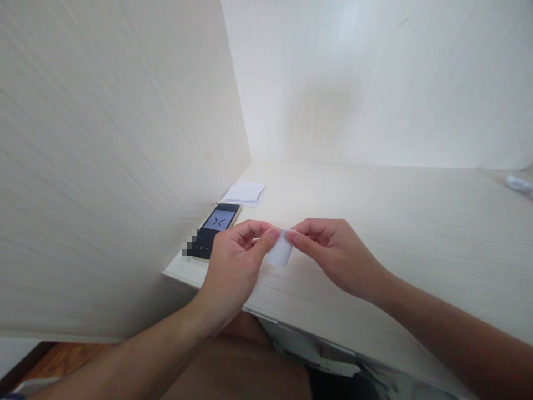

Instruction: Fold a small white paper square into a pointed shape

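The fingertips (271,235) of the left hand (233,261) are pressing together on the left upper edge of a small white piece (280,251), thumb against forefinger, with the other fingers curling in behind. The fingertips (293,236) of the right hand (333,253) are pinching the right upper edge in the same way, so both hands are clamping the piece between them. It is hanging down from the two pinches, just above the near part of the desk (375,222); whether it is paper or a thin wrapper cannot be told. Both forearms are reaching in from the near side, the left from lower left, the right from lower right.

Left of the hands, a phone (214,230) is lying flat on the desk with its screen lit, close to the side panel (104,166). Farther along the same side, a few white sheets (244,193) are lying on the desk. At the far right edge a small white object (518,184) is resting on the desk, too blurred to identify. A pale back panel (375,83) is closing off the far side.
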The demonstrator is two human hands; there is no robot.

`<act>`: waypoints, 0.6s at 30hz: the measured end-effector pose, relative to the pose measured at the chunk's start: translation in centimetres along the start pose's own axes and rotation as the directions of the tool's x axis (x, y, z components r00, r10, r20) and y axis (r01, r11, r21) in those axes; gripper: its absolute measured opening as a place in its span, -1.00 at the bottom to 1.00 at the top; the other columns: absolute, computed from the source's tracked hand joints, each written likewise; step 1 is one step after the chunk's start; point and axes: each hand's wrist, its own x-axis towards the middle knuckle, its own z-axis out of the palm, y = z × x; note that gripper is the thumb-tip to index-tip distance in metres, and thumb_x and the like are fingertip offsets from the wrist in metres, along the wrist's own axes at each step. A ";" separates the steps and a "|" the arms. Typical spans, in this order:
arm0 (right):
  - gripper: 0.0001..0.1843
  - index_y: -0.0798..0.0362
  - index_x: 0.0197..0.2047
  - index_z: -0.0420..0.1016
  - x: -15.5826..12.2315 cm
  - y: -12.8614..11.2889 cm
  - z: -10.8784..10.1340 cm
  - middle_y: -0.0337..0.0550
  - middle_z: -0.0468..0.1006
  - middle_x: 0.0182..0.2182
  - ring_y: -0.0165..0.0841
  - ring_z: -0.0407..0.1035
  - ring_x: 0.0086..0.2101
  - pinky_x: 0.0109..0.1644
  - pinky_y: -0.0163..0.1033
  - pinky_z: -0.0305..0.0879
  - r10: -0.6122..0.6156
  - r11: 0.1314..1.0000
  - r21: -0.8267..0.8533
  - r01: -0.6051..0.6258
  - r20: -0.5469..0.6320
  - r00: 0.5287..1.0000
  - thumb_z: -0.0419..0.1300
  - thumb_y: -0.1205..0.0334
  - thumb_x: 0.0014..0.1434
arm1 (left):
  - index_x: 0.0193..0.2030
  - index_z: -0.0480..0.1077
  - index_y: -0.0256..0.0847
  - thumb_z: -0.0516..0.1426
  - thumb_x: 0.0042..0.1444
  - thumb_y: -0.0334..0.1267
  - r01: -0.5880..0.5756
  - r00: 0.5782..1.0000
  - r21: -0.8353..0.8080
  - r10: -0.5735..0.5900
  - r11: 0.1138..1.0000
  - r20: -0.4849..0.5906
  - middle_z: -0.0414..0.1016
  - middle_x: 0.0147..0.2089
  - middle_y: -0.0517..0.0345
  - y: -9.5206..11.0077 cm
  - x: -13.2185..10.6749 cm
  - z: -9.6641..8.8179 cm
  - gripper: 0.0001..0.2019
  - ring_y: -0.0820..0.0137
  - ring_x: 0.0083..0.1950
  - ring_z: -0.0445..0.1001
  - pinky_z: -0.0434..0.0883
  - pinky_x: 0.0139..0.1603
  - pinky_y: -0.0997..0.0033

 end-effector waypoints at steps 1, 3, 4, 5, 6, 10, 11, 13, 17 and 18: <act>-0.66 0.06 -0.31 0.66 0.0 0.1 0.1 -0.15 0.68 -0.38 -0.30 0.44 -0.33 -0.21 -0.19 0.32 0.021 1.000 0.019 -0.022 0.009 1.000 0.25 -0.03 0.29 | -0.33 0.61 -0.23 0.41 0.10 -0.13 0.011 1.000 -0.003 -0.011 1.000 -0.006 0.63 -0.36 0.15 -0.1 0.1 0.1 -0.80 0.48 -0.38 0.47 0.38 -0.36 0.51; -0.64 0.06 -0.34 0.62 0.1 0.4 0.3 -0.19 0.60 -0.43 -0.34 0.36 -0.38 -0.29 -0.21 0.26 0.059 0.998 0.028 -0.060 0.029 0.998 0.22 -0.05 0.29 | -0.33 0.62 -0.23 0.41 0.08 -0.14 0.014 1.000 -0.002 -0.014 1.000 -0.026 0.63 -0.36 0.15 -0.3 0.2 0.2 -0.80 0.47 -0.36 0.48 0.38 -0.33 0.49; -0.63 0.05 -0.37 0.58 0.1 0.5 0.4 -0.22 0.53 -0.47 -0.36 0.31 -0.41 -0.32 -0.22 0.21 0.073 0.997 0.019 -0.074 0.040 0.997 0.20 -0.06 0.29 | -0.34 0.62 -0.23 0.42 0.07 -0.14 0.008 0.999 0.002 -0.008 1.000 -0.042 0.63 -0.35 0.15 -0.3 0.3 0.3 -0.80 0.46 -0.34 0.48 0.39 -0.31 0.48; -0.61 0.05 -0.40 0.54 0.1 0.5 0.4 -0.25 0.46 -0.50 -0.38 0.25 -0.44 -0.35 -0.22 0.16 0.082 0.997 0.002 -0.082 0.049 0.995 0.18 -0.06 0.29 | -0.35 0.62 -0.23 0.42 0.05 -0.15 0.003 0.998 0.009 -0.003 1.000 -0.056 0.64 -0.35 0.14 -0.4 0.4 0.4 -0.80 0.45 -0.33 0.49 0.39 -0.29 0.47; -0.59 0.04 -0.44 0.49 0.1 0.6 0.4 -0.28 0.39 -0.52 -0.39 0.20 -0.45 -0.37 -0.23 0.12 0.085 0.996 -0.020 -0.084 0.058 0.995 0.16 -0.07 0.30 | -0.35 0.62 -0.24 0.42 0.05 -0.15 0.002 0.998 0.013 -0.001 1.000 -0.068 0.64 -0.35 0.14 -0.4 0.4 0.4 -0.81 0.45 -0.32 0.49 0.39 -0.27 0.46; -0.55 0.02 -0.50 0.37 0.2 0.7 0.3 -0.33 0.24 -0.55 -0.42 0.11 -0.47 -0.38 -0.23 0.05 0.098 0.992 -0.092 -0.090 0.085 0.992 0.11 -0.09 0.31 | -0.35 0.61 -0.25 0.42 0.03 -0.13 0.042 0.997 0.000 -0.042 0.999 -0.063 0.63 -0.37 0.14 -0.5 0.4 0.5 -0.78 0.45 -0.35 0.48 0.37 -0.29 0.45; -0.55 0.03 -0.50 0.37 0.2 0.7 0.2 -0.33 0.23 -0.55 -0.42 0.10 -0.47 -0.38 -0.23 0.05 0.098 0.991 -0.100 -0.089 0.091 0.991 0.10 -0.09 0.32 | -0.35 0.61 -0.25 0.42 0.02 -0.12 0.052 0.997 -0.006 -0.052 0.999 -0.060 0.63 -0.37 0.14 -0.5 0.4 0.5 -0.77 0.45 -0.35 0.47 0.37 -0.30 0.45; -0.55 0.03 -0.50 0.37 0.2 0.6 0.0 -0.33 0.22 -0.55 -0.42 0.08 -0.47 -0.38 -0.23 0.04 0.089 0.991 -0.105 -0.078 0.105 0.990 0.10 -0.07 0.32 | -0.36 0.61 -0.26 0.43 0.00 -0.12 0.059 0.997 -0.019 -0.060 0.998 -0.057 0.62 -0.37 0.14 -0.5 0.4 0.4 -0.76 0.45 -0.35 0.48 0.37 -0.29 0.45; -0.56 0.03 -0.52 0.39 0.2 0.4 -0.1 -0.35 0.23 -0.57 -0.44 0.06 -0.49 -0.38 -0.25 0.06 0.061 0.996 -0.076 -0.053 0.104 0.993 0.14 -0.04 0.32 | -0.34 0.62 -0.26 0.46 -0.02 -0.11 0.056 0.997 -0.055 -0.058 0.997 -0.051 0.62 -0.36 0.13 -0.6 0.3 0.5 -0.74 0.44 -0.30 0.50 0.40 -0.22 0.43; -0.56 0.03 -0.51 0.41 0.1 0.4 0.0 -0.35 0.26 -0.56 -0.44 0.08 -0.49 -0.38 -0.26 0.07 0.059 0.996 -0.065 -0.053 0.097 0.994 0.15 -0.04 0.32 | -0.34 0.62 -0.27 0.45 -0.02 -0.11 0.057 0.997 -0.060 -0.060 0.997 -0.049 0.62 -0.35 0.12 -0.6 0.3 0.5 -0.73 0.43 -0.30 0.50 0.40 -0.22 0.42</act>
